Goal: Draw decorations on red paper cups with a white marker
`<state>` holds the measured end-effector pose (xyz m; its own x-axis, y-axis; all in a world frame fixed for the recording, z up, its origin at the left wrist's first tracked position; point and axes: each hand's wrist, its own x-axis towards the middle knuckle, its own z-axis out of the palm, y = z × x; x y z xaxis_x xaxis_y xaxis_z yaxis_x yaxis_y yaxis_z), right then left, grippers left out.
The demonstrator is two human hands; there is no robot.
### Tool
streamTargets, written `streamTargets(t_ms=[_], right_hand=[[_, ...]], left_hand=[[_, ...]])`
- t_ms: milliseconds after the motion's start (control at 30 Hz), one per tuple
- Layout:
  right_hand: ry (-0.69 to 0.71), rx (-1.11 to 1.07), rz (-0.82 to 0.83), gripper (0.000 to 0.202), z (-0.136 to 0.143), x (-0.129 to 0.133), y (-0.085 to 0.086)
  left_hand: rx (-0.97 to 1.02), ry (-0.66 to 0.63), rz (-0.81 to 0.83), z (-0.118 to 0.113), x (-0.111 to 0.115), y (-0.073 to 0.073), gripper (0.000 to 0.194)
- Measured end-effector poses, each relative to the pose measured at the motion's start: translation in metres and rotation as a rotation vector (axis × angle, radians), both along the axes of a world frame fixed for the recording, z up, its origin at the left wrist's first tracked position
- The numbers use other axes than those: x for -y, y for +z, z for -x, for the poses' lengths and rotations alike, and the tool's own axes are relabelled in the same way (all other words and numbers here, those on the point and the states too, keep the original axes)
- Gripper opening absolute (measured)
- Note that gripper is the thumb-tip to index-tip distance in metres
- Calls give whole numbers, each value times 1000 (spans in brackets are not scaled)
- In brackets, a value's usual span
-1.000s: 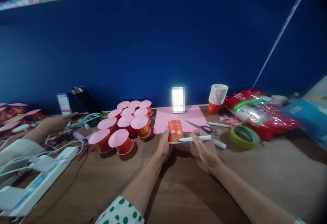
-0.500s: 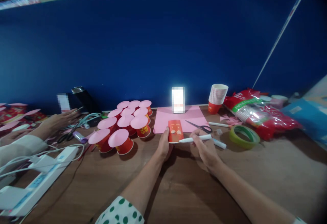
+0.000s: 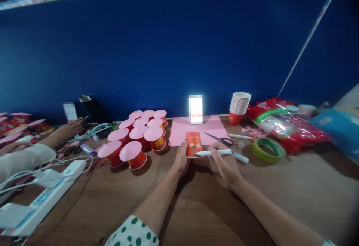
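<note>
My left hand [image 3: 181,158] is closed around the left side of a red paper cup [image 3: 194,141], which has pale figures on its front and its white rim towards me. In my right hand [image 3: 223,162] is a white marker [image 3: 214,152], its tip at the lower part of the cup. Behind the cup lies pink paper [image 3: 179,128], with dark scissors [image 3: 221,139] at its right edge. Several red cups with pink paper discs on top [image 3: 131,151] stand to the left of my left hand.
At the right are stacked cups [image 3: 239,105], a red plastic bag [image 3: 280,124], green tape [image 3: 268,150] and a marker cap end [image 3: 241,158]. A lit phone [image 3: 196,109] stands behind. At left are another person's hand [image 3: 68,131] and a power strip [image 3: 42,197].
The marker tip has shifted slightly up and left over the cup's face. At the left, the other person's hand and sleeve have moved a little.
</note>
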<state>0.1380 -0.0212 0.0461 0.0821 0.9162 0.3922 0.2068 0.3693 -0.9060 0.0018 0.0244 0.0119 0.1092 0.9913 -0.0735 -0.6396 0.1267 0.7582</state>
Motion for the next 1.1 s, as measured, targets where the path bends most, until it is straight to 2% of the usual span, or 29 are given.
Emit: streamTargets(t_ms=[200,367,600,900,1100], right_hand=[[42,60,-4,21,0,1,-1],[11,73,-5,21,1,2,-1],[14,190,-103,19,-1,4,-3],[11,175,-94,18,-1,3,-6],[9,134,-62,18,-1,3,-3]], left_hand=[[-36,20,29,0,1,2,42],[-57,27,-3,0,0,-1,44],[-76,57,-27,0,0,-2,40],[-107,76,-76,1,-2,-5,38],[-109,63,-47,1,-1,-4,40]])
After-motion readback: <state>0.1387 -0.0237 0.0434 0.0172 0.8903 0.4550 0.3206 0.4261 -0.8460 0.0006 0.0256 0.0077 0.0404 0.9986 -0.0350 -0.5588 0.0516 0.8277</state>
